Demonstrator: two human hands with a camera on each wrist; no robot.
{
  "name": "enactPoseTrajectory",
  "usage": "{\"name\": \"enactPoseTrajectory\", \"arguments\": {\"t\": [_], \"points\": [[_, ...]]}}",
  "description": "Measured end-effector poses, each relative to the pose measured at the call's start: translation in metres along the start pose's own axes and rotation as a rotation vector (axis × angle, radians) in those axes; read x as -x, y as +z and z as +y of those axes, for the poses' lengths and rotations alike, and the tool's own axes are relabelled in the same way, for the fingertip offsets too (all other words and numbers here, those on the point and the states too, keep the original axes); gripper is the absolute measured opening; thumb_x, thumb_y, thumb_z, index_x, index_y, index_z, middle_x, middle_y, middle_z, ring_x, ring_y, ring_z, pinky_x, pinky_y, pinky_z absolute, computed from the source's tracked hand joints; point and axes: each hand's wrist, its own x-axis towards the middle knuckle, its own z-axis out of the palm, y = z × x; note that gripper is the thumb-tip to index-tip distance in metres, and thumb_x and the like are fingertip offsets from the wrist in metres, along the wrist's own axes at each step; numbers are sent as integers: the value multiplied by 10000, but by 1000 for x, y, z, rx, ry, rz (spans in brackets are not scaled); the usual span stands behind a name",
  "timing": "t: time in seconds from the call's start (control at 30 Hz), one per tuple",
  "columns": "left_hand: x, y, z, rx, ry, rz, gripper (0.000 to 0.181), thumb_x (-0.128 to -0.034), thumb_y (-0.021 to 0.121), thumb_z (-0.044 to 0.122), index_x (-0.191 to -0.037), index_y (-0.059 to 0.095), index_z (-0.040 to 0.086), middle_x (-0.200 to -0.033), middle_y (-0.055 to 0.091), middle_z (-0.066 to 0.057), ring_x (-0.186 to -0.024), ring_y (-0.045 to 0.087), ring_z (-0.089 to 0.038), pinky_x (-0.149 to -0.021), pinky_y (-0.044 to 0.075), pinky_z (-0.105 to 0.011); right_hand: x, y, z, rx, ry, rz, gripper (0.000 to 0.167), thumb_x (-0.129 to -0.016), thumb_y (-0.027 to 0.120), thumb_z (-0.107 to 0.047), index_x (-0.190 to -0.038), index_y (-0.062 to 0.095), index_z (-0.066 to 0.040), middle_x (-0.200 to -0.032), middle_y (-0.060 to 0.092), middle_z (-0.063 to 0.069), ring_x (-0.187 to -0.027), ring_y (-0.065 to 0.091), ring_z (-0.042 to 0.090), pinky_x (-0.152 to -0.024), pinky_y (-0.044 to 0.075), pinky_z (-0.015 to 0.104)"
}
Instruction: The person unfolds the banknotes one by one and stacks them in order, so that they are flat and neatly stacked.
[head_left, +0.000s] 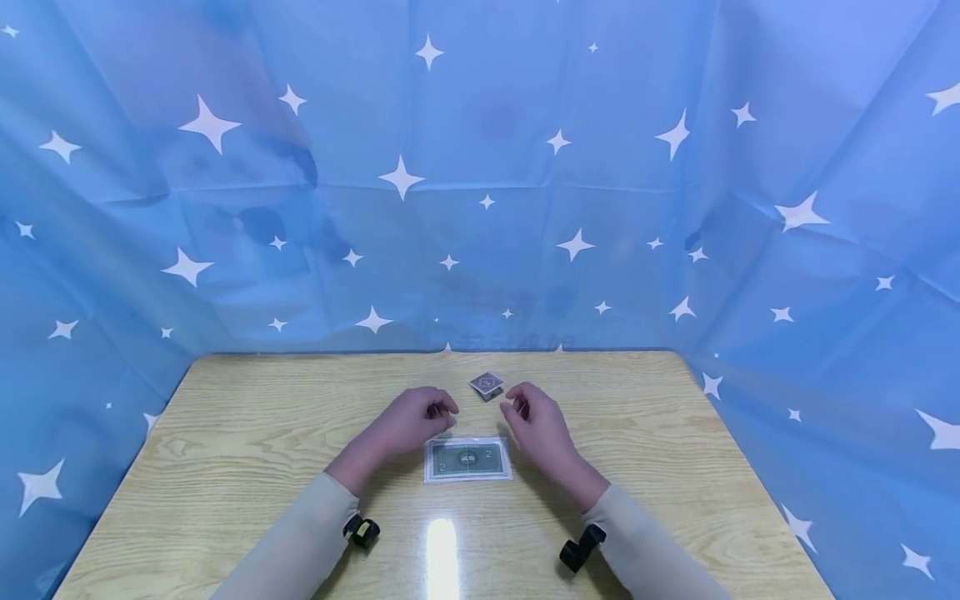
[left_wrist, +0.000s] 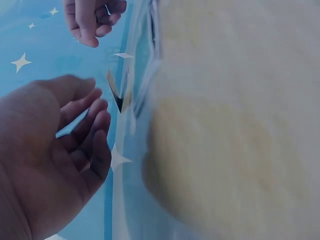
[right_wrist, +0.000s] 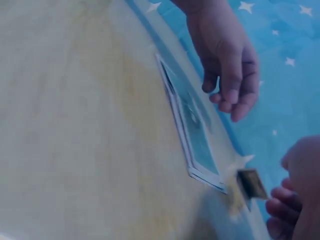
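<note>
A green play banknote (head_left: pixel 467 459) with a white border lies flat on the table, on top of what looks in the right wrist view like a thin stack of paper (right_wrist: pixel 192 132). Beyond it stands a small purplish-brown folded paper (head_left: pixel 487 384), bent so its upper flap tilts up. My left hand (head_left: pixel 411 417) hovers left of the banknote, fingers loosely bent, holding nothing. On the other side my right hand (head_left: pixel 542 425) is likewise bare, its fingertips close to the folded paper; in the right wrist view a slight gap separates hand and folded paper (right_wrist: pixel 251 185).
The pale wood table (head_left: pixel 247 433) ends at a back edge just past the folded paper. Behind and at both sides hangs a blue curtain (head_left: pixel 495 225) with white stars. Each sleeve carries a black wrist camera (head_left: pixel 362 531).
</note>
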Motion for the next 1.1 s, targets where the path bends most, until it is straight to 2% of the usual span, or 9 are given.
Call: {"name": "enactPoseTrajectory", "arguments": {"t": [0.1, 0.2, 0.37, 0.5, 0.63, 0.77, 0.93, 1.1], "points": [[-13, 1, 3, 27, -47, 53, 133, -1075, 721, 143, -1178, 779, 83, -1009, 711, 44, -928, 661, -130, -861, 586, -381, -11, 2, 4, -2, 54, 64, 170, -1075, 748, -206, -1130, 708, -50, -876, 640, 22, -740, 575, 162, -670, 512, 322], [-31, 2, 1, 22, -68, 102, 101, -1066, 731, 152, -1138, 780, 101, -1002, 714, 41, -923, 660, -131, -858, 586, -377, -25, 5, 5, -5, 107, 84, 262, -1063, 773, -258, -1164, 711, -25, -913, 673, 51, -773, 609, 186, -702, 537, 360], [-58, 5, -3, -6, -66, 141, 112, -1056, 739, 132, -1154, 773, 89, -1062, 723, 0, -971, 673, -158, -898, 594, -392, -41, 11, 5, 18, 189, 27, 397, -1031, 806, -289, -1266, 712, 17, -1025, 693, 97, -881, 650, 237, -776, 567, 422], [-73, 7, -3, -17, -67, 130, 240, -1040, 770, 121, -1265, 754, 43, -1183, 732, -77, -1074, 688, -227, -975, 592, -439, -49, 13, 5, 97, 203, -17, 444, -1021, 809, -315, -1291, 706, 22, -1079, 674, 124, -932, 635, 262, -820, 560, 461], [-82, 8, -1, -32, -50, 90, 347, -1025, 801, 134, -1343, 722, 20, -1279, 717, -140, -1166, 680, -298, -1051, 568, -485, -53, 14, 7, 175, 205, -46, 457, -1004, 832, -335, -1284, 712, 6, -1077, 648, 127, -906, 625, 259, -803, 560, 454], [-88, 9, 1, -67, -20, 68, 399, -1007, 812, 108, -1374, 702, -2, -1290, 707, -161, -1198, 671, -321, -1086, 551, -495, -54, 18, 9, 208, 182, -80, 451, -992, 842, -321, -1282, 726, 5, -1074, 627, 126, -867, 618, 248, -788, 569, 446], [-92, 10, 4, -124, -10, 41, 382, -1010, 796, 92, -1371, 712, -1, -1252, 707, -153, -1163, 668, -305, -1070, 553, -478, -52, 21, 7, 242, 129, -93, 426, -980, 862, -325, -1236, 777, 6, -1071, 631, 131, -858, 599, 246, -812, 573, 456], [-97, 11, 4, -142, -9, 15, 337, -998, 796, 66, -1327, 742, 18, -1219, 728, -124, -1150, 670, -291, -1071, 548, -475, -52, 22, 8, 251, 82, -77, 370, -961, 888, -276, -1189, 797, 0, -1022, 639, 120, -838, 577, 233, -770, 545, 436]]}}
